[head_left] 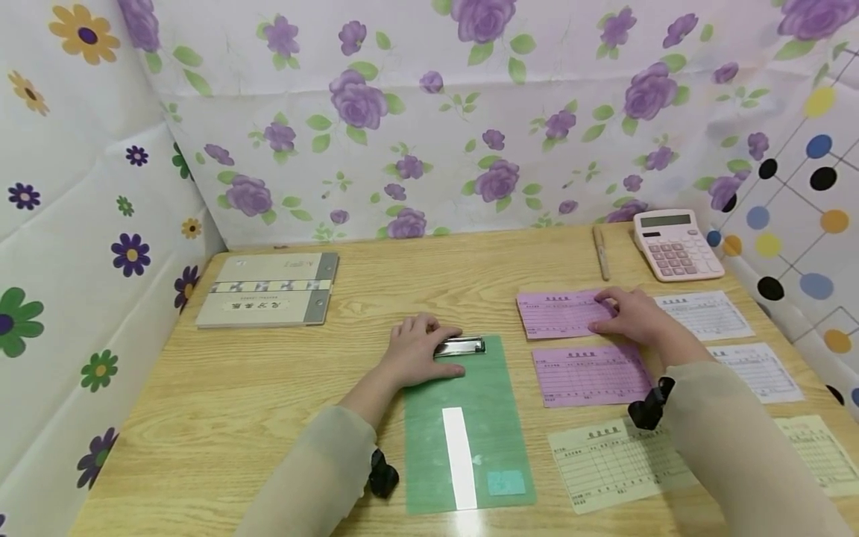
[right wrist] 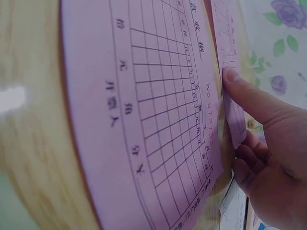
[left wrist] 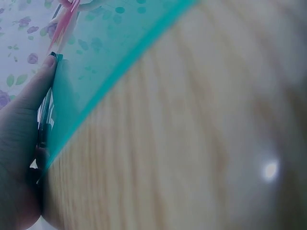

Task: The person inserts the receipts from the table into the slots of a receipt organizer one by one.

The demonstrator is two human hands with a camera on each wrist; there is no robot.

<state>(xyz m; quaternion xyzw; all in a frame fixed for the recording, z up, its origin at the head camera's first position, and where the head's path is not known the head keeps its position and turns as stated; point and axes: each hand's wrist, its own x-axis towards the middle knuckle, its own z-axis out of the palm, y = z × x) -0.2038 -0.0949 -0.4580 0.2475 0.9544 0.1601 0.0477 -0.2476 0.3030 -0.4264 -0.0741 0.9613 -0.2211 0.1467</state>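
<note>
A green translucent clipboard [head_left: 463, 440] with a metal clip [head_left: 460, 346] lies on the wooden table. My left hand [head_left: 417, 350] grips it at the clip, with the thumb below the clip and the index finger above; the other fingers are partly hidden. At the right, my right hand [head_left: 634, 315] pinches the right edge of the upper purple receipt slip [head_left: 560, 313]. The right wrist view shows the thumb on top of that slip [right wrist: 235, 112] and fingers curled at its edge. Nearer me lies a second purple slip [head_left: 587, 377], flat on the table.
Below the purple slips lies a yellow slip [head_left: 617, 466], another [head_left: 822, 455] to its right. White slips [head_left: 708, 313] lie beyond my right hand. A pink calculator [head_left: 678, 246] and a pen [head_left: 600, 253] are at the back right, a banded stack of booklets [head_left: 268, 291] back left.
</note>
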